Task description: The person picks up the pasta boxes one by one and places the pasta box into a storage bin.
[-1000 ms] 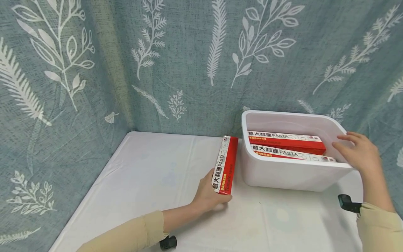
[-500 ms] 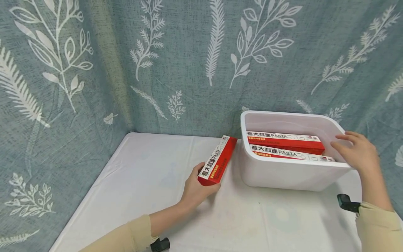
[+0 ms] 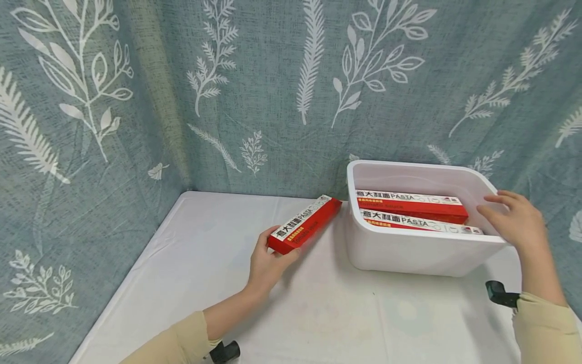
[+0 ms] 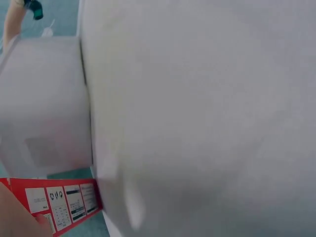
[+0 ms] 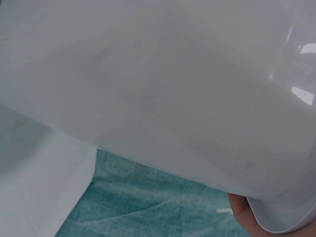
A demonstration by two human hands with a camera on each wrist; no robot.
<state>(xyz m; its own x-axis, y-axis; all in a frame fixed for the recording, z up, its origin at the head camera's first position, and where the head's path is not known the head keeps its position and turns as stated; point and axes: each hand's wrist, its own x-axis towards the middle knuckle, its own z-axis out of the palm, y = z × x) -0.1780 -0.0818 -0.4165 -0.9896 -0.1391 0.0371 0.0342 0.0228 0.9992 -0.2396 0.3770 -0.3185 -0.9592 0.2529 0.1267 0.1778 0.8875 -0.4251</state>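
Observation:
My left hand point(image 3: 267, 265) grips the near end of a red and white pasta box point(image 3: 303, 226), left of the white plastic bin point(image 3: 423, 254). The box slants, its far end close to the bin's left side. In the left wrist view, fine print covers the side of the box point(image 4: 66, 203), and part of the hand point(image 4: 19, 215) shows on it. My right hand point(image 3: 520, 220) holds the bin's right rim; in the right wrist view only some fingers point(image 5: 240, 213) show at the rim. Two more pasta boxes, a rear one point(image 3: 414, 203) and a front one point(image 3: 420, 222), lie inside the bin.
A white cloth point(image 3: 218, 237) covers the table. Behind it and to the left hangs a blue-green curtain point(image 3: 273, 101) with white leaf prints. Dark wrist cameras, left point(image 3: 226, 352) and right point(image 3: 501, 294), stick out near the sleeves.
My left hand has drawn the near end of the pasta box leftward and away from me, turning it to a slant. The right hand stays on the bin, which has not visibly moved.

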